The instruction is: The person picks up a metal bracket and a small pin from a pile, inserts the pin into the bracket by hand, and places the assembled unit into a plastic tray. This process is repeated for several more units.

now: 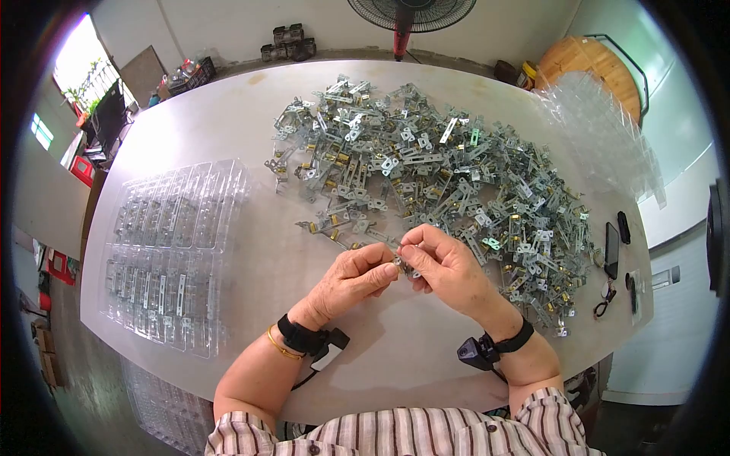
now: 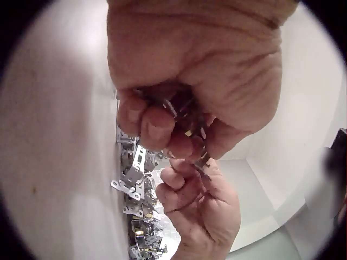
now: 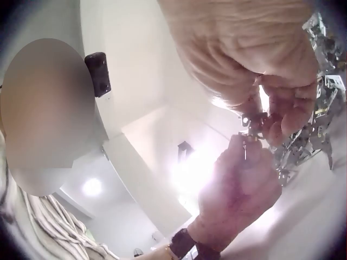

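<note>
Both hands meet over the table in front of the heap. My left hand (image 1: 351, 278) grips a small metal bracket (image 1: 406, 269) between thumb and curled fingers. From the other side my right hand (image 1: 455, 275) pinches at the same spot with thumb and forefinger. In the left wrist view, silvery metal and a brass-coloured bit (image 2: 188, 132) show inside the curled left fingers. The right wrist view shows a holed metal tab (image 3: 246, 120) between the two hands' fingertips. Fingers hide most of the bracket. Just beyond the hands lies a big heap of similar brackets (image 1: 426, 163) with brass-coloured parts.
Clear plastic trays (image 1: 237, 182) holding rows of brackets lie on the left of the white table (image 1: 266, 304). Stacked empty clear trays (image 1: 608, 125) stand at the back right. A phone (image 1: 611, 251) and keys (image 1: 606, 299) lie near the right edge. A fan (image 1: 407, 15) stands behind.
</note>
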